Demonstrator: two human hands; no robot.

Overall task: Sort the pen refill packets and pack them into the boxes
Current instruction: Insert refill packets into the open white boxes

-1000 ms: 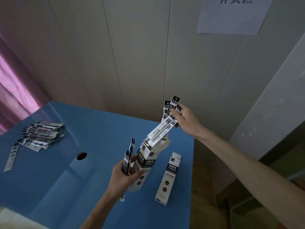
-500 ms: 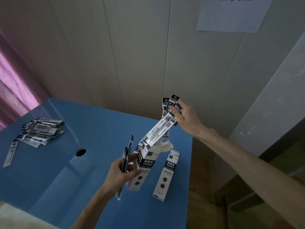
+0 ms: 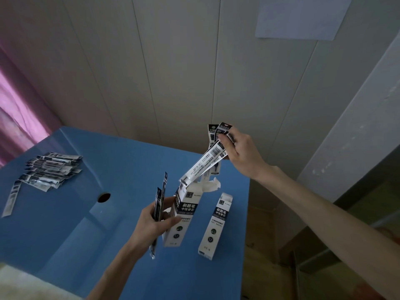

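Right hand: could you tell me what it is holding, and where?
The right hand pinches several refill packets by their upper ends, lower ends over the open box.

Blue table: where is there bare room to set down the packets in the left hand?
The bare stretch of blue table between the loose packet pile, the round hole and the wall looks free. The near patch in front of the two boxes is bare too. Around the boxes it is crowded, with both hands working there.
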